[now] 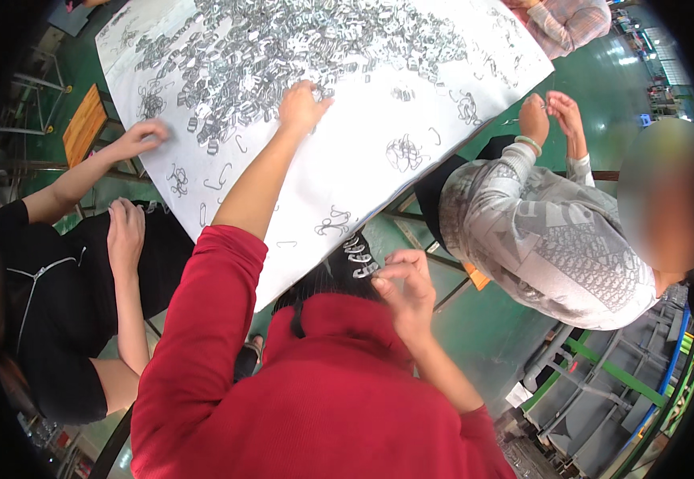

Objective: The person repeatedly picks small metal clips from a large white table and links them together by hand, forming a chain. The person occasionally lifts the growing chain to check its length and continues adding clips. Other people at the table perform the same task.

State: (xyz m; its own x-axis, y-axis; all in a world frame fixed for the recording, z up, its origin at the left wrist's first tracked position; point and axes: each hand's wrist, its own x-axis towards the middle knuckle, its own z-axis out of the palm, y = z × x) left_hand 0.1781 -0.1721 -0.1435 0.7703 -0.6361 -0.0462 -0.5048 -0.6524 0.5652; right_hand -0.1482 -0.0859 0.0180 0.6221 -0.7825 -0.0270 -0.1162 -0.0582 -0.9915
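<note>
A broad heap of small grey slotted metal pieces (283, 48) covers the far part of the white-covered table (323, 168). My left hand (303, 108) is stretched out to the near edge of this heap. Its thumb is spread from the bent fingers, whose tips touch down among the pieces. Close to my body, my right hand (409, 291) is raised above my lap with thumb and forefinger curled toward each other. Anything between those fingertips is too small to make out. Beside them, several pale curved metal pieces (360, 259) lie in a row on black cloth over my lap.
Small clusters of thin bent wire hooks (405, 152) lie along the table's near edges. At left, a person in black (67, 319) holds one hand over the table corner. At right, a person in a grey patterned top (538, 231) works with both hands raised. A wooden stool (85, 124) stands left.
</note>
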